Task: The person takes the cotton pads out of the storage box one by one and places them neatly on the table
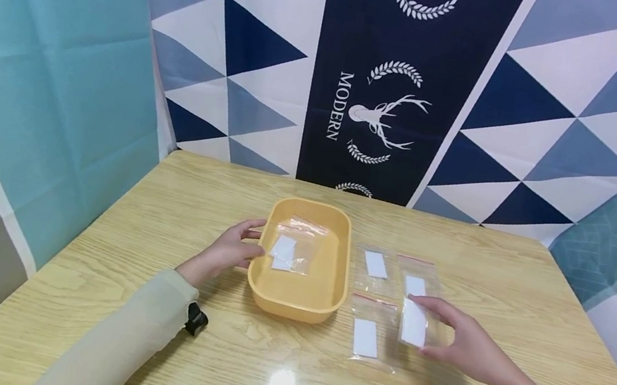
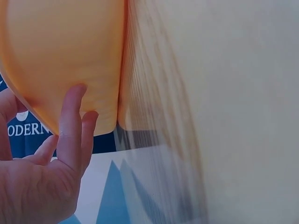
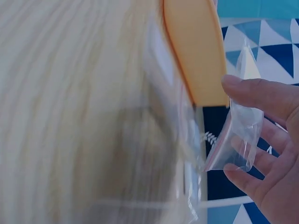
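Note:
My left hand (image 1: 228,252) is at the left side of a yellow plastic basin (image 1: 306,300), with extended fingers touching its wall. In the left wrist view, two fingertips (image 2: 76,91) lie against the basin's outer side. My right hand (image 1: 466,342) pinches a clear zip bag (image 1: 414,322) with a white card inside, thumb on one face and fingers on the other. Behind the held bag lies another zip bag (image 1: 417,270) with a red seal line. Inside the basin, clear bags with white cards (image 1: 284,250) overlap toward the left.
Between basin and right hand lie two more zip bags, one farther (image 1: 376,265) and one nearer (image 1: 365,338), each with a white card. Everything stands on a wood-grain table (image 1: 196,363). A patterned cloth (image 1: 264,51) hangs behind the table, with a turquoise one (image 1: 60,79) at left.

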Available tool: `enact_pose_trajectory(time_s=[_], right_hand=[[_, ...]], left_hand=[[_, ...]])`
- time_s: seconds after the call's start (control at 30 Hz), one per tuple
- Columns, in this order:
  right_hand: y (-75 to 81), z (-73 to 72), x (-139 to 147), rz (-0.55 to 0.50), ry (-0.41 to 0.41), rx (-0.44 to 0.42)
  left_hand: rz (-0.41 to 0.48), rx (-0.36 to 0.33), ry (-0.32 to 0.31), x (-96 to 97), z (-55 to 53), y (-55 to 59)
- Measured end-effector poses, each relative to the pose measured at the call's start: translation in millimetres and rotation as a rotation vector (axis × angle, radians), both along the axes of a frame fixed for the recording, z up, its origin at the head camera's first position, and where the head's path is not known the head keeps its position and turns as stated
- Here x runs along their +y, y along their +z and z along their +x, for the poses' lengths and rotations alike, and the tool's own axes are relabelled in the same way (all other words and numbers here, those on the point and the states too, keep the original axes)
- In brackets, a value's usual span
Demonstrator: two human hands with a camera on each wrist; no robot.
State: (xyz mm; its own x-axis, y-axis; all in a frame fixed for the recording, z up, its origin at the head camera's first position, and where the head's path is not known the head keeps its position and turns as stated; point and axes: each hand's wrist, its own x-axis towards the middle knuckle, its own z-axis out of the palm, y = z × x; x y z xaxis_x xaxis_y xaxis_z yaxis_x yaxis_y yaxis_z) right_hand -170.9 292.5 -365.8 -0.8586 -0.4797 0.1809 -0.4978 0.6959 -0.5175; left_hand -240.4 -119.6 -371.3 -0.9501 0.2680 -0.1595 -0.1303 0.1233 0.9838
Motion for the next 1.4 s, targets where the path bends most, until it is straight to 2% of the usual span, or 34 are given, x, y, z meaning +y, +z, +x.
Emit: enact_pose_trajectory(time_s=[0.27,0.53,0.63,0.77,0.93,1.13,1.4], right_hand=[[-11.3,2.7,16,0.068,-0.018,-0.088],[-24.6,2.2,27,0.1,-0.018,-0.154],[-31.3,2.2,30,0.068,0.031,-0.19],[-37.9,1.5,34,0.021,0.129,-0.177],[-40.5,-0.8,39,0.002,0.198,-0.174],[-41.2,-1.4,41,0.002,0.207,-0.201],[-43.8,-1.5,42,-0.025,0.213,-0.219]], left_hand=[[0.023,0.007,0.024,-3.1,-14.8,-22.8],[-0.004,0.023,0.052,-1.2,-15.3,-25.8],[-0.006,0.021,0.049,-1.2,-15.3,-26.1],[-0.006,0.015,0.044,-1.4,-15.6,-26.7],[-0.01,0.015,0.046,-1.8,-15.0,-25.1],[-0.006,0.003,0.026,-2.3,-13.9,-21.2],[-0.012,-0.006,0.015,1.7,2.2,2.7]])
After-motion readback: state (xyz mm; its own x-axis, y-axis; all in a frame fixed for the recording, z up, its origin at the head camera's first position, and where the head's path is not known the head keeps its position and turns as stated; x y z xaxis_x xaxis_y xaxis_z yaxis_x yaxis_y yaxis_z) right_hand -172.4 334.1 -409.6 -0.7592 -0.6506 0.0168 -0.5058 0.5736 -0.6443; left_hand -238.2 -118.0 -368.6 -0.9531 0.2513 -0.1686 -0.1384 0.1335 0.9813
